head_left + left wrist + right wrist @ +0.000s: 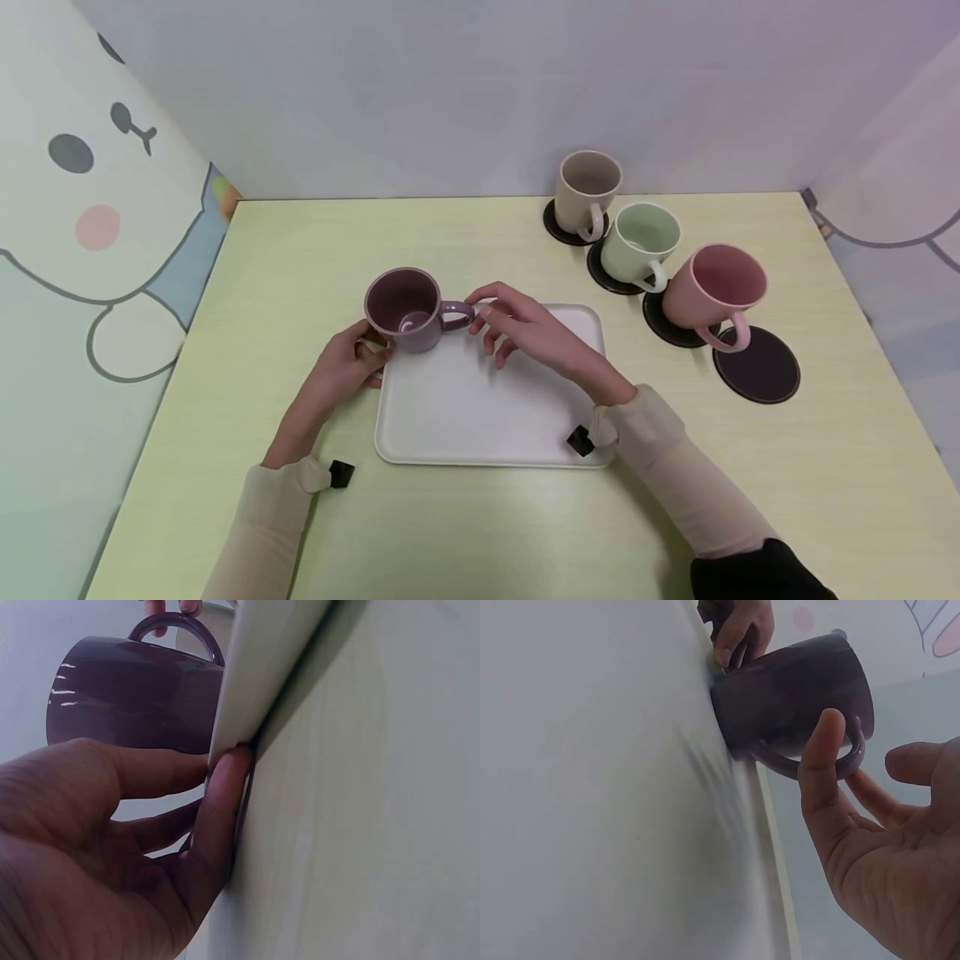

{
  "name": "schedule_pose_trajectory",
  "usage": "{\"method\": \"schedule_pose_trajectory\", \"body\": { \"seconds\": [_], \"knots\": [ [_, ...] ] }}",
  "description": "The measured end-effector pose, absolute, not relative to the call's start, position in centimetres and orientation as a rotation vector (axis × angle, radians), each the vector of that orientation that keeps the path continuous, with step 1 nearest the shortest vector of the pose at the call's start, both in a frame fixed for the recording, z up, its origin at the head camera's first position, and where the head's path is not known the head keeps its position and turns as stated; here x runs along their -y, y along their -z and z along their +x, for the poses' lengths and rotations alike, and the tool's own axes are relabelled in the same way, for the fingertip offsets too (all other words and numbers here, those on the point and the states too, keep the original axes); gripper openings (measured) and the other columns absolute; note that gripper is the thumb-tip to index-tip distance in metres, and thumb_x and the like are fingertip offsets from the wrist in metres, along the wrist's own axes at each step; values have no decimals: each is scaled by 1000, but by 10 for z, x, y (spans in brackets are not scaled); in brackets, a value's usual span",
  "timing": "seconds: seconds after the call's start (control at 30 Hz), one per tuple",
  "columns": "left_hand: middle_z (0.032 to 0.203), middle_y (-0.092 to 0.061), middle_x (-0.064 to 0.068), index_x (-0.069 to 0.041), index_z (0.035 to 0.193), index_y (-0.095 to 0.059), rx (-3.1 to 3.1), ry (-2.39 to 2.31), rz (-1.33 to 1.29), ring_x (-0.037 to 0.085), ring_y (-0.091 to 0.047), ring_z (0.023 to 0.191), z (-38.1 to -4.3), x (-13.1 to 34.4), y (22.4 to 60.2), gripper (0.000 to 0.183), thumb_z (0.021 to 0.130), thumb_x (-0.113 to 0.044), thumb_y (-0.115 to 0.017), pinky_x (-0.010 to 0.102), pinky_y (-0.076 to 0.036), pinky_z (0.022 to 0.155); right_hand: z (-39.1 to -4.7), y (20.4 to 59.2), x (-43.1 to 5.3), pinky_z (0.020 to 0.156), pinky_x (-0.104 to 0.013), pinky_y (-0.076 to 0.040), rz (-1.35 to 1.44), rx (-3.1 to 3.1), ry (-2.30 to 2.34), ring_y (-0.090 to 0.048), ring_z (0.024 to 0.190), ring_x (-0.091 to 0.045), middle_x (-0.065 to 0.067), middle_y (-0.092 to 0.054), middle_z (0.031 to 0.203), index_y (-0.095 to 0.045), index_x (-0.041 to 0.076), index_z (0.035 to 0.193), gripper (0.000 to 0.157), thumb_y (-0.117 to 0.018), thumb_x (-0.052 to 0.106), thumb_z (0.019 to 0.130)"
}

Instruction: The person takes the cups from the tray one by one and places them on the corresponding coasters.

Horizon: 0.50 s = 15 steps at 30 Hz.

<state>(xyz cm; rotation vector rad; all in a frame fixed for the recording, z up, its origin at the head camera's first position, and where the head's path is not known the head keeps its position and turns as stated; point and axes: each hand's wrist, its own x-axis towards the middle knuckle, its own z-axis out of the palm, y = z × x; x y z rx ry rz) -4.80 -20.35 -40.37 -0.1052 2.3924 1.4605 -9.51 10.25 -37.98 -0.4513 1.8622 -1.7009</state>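
A purple mug (406, 310) stands at the far left corner of a white tray (480, 400), its handle pointing right. My left hand (347, 367) is at the tray's left edge, close beside the mug. In the left wrist view, its thumb and a finger pinch the tray's rim (247, 690), with one fingertip low against the table. My right hand (525, 329) hovers over the tray with loosely bent, spread fingers. Its fingertips are at the mug's handle (780, 761) without closing round it; whether they touch it I cannot tell.
To the right, a beige mug (585, 193), a pale green mug (637, 242) and a pink mug (708, 292) stand on dark round coasters in a diagonal row. A bare coaster (757, 367) lies nearest. A wall (480, 100) borders the table's back edge.
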Motion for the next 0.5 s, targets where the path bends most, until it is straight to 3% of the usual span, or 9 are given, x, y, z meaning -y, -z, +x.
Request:
{"method": "schedule_pose_trajectory", "body": {
  "seconds": [0.23,0.5],
  "knots": [
    [123,-58,24,4,136,-53,-2384,-1464,-107,8,-60,70,-49,203,404,38,101,-6,-64,25,-63,63,-101,387,-99,67,-39,-64,-438,-1831,1686,-65,85,-31,-28,-66,118,-58,16,133,26,-49,27,112],
    [120,-59,24,5,138,-52,-2375,-1471,-110,8,-62,70,-49,204,407,39,101,-5,-63,26,-64,65,-106,393,-88,70,-40,-64,-498,-1774,1591,-66,89,-40,-23,-68,121,-55,6,131,38,-43,37,113]
  ]
}}
